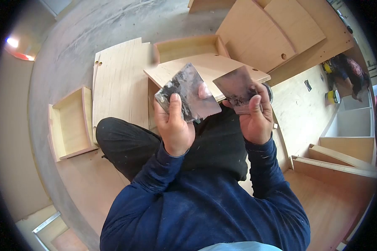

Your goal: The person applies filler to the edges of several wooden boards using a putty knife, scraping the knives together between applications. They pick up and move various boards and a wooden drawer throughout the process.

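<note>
My left hand (175, 125) grips a flat, dark square plate (187, 85), its thumb pressed on the top face. The plate is smeared with pinkish filler, and a pink lump of filler (204, 90) sits near its right edge. Closed around a second thin, stained flat blade (235, 85), like a filler spreader, is my right hand (257, 115), thumb on its face. The two pieces are held close together, apart from each other, above my lap. Behind them lies a pale wooden board (222, 69), partly hidden by the plate.
A shallow wooden drawer box (71, 125) stands to the left beside plywood panels (121, 79). Another drawer (188, 48) lies ahead, near large wooden panels (255, 37). At right are a yellow-and-black tin (333, 97), cabinet boards (335, 167) and another person (349, 77).
</note>
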